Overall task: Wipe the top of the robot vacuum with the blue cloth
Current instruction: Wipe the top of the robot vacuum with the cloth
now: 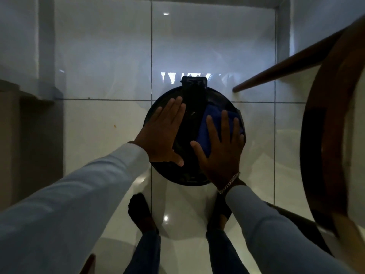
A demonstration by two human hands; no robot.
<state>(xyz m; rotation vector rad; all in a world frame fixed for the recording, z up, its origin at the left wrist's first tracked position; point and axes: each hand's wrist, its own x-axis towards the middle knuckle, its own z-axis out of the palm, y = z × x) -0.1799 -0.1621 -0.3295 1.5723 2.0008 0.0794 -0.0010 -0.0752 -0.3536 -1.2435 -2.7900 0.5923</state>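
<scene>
With the left hand (164,133) flat, fingers together, steadying the robot vacuum (194,135), the splayed right hand (223,147) should sweep the blue cloth (212,123), seemingly bunched at three o'clock, toward nine

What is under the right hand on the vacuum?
Under the flat right hand lies the bunched blue cloth, pressed on the round black robot vacuum. The vacuum's top beneath the cloth is covered and unseen.

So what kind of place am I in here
Probably a room in a home: glossy tiled floor, a wooden chair at the right, and a robot vacuum on the floor under both hands.
</scene>
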